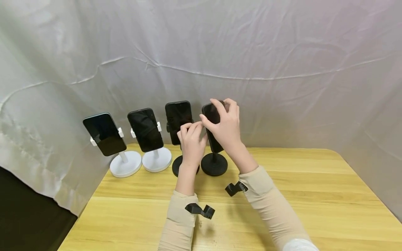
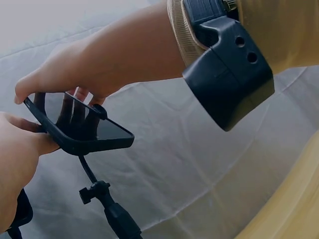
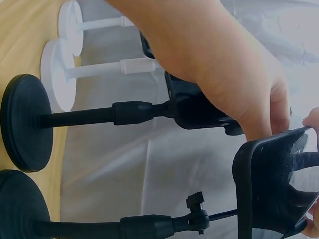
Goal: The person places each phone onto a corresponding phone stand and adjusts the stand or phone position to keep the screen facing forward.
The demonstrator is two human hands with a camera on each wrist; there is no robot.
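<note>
A black phone [image 1: 215, 142] is mounted on the rightmost stand, a black phone stand [image 1: 214, 165] with a round base. My right hand [image 1: 227, 127] spans the phone's upper part, thumb at its left edge and fingers around its right side. In the left wrist view, the fingers reflect in the phone's glossy screen [image 2: 112, 128], and a clamp arm [image 2: 100, 111] shows on one edge. At the phone's left side, my left hand [image 1: 191, 143] pinches the holder with bent fingers; that clamp arm is mostly hidden. The left hand partly covers another phone [image 1: 179, 115] on a black stand.
Further left, two phones [image 1: 105, 134] [image 1: 145, 129] stand in white holders with round white bases [image 1: 125, 164] [image 1: 157, 160]. The stands line the back of the wooden table [image 1: 314, 195]. A grey curtain [image 1: 282, 52] hangs close behind. Black camera mounts [image 1: 201, 210] sit on both wrists.
</note>
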